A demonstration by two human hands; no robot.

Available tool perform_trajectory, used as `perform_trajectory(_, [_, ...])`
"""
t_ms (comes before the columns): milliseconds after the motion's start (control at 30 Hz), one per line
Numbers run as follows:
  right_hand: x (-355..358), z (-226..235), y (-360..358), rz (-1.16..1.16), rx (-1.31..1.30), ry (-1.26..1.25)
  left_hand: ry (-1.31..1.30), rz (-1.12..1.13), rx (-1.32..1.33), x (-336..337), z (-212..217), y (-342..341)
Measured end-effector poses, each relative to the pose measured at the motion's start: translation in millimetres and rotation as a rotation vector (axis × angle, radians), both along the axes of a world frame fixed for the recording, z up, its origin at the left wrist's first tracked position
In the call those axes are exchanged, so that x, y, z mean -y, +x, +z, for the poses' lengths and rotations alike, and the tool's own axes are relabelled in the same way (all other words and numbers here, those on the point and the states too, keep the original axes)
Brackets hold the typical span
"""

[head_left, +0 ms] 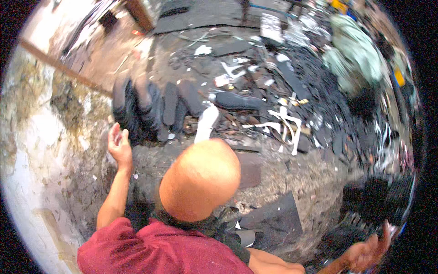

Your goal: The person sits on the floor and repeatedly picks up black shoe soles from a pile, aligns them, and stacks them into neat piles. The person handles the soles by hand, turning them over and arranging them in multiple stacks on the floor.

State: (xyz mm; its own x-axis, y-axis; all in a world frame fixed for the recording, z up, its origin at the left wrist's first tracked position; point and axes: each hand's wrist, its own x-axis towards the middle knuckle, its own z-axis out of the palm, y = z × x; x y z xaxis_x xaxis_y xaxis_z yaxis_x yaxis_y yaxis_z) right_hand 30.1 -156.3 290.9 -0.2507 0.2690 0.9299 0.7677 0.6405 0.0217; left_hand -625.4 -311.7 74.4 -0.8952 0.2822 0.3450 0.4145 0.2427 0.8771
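At the far left, my left hand (118, 145) is open, its thumb apart from raised fingers, and holds nothing that I can see. Right beside its fingertips stand stacks of black shoe soles (145, 107); whether the hand touches them I cannot tell. My right hand (365, 251) reaches out at the lower right, somewhat blurred, with its fingers stretched out. Dark ribbed stacks (376, 194) lie just beyond it, and a smaller dark pile (340, 237) sits next to it. My bare knee (200, 178) is raised between the two arms.
Black strips and offcuts (315, 82) are heaped at the back right, with white branching scraps (285, 128) nearer. A single dark sole (237, 100) lies mid-floor. A stained wall (36, 150) runs along the left. A pale green cloth bundle (353, 50) and a dark flat sheet (273, 223) are also here.
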Motion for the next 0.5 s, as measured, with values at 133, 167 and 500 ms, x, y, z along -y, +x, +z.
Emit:
perform_trajectory(133, [-88,-43,-166,0.339,0.177,-0.967,0.112,0.327,0.248,46,-90,-37])
perform_trajectory(167, [-106,-71,-209,0.451,0.225,-1.043,0.056,0.255,0.413,52,-108,-42])
perform_trajectory(500, [-54,-275,-640,0.781,0.494,-1.054,-0.22,0.555,0.203,-45,-226,-45])
